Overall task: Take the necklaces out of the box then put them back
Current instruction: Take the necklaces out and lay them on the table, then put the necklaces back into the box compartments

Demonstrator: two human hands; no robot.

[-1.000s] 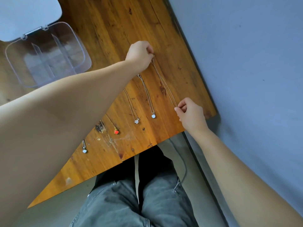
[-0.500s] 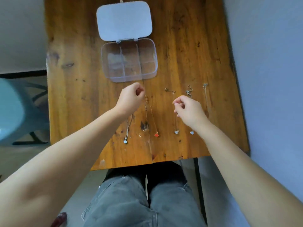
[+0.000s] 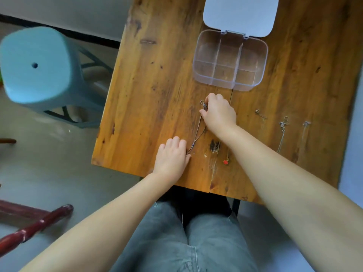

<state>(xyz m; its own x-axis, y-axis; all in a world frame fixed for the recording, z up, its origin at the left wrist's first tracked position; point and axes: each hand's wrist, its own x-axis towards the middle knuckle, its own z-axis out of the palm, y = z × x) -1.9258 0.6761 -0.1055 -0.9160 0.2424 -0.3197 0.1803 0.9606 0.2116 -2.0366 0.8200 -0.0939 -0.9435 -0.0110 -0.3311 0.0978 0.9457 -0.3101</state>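
Silver necklace [image 3: 198,132] pinched at clasp by right hand [image 3: 220,113]; left hand [image 3: 170,156] covers lower end, grip unclear

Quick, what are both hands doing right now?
Left hand: open and flat, pressing the lower end of the necklace.
Right hand: closed, pinching that necklace's clasp end.

Leftmost necklace [image 3: 198,132]: lower end and pendant hidden under the left hand [image 3: 170,156]; the grip there cannot be determined. Box lid [image 3: 240,14]: cut off by the top edge. Red-pendant necklace [image 3: 225,161]: chain largely covered by the right forearm [image 3: 275,173]. Three necklaces at right [image 3: 282,132]: chains too fine to trace, lower ends behind the same forearm. Stool [image 3: 37,65]: blurred.
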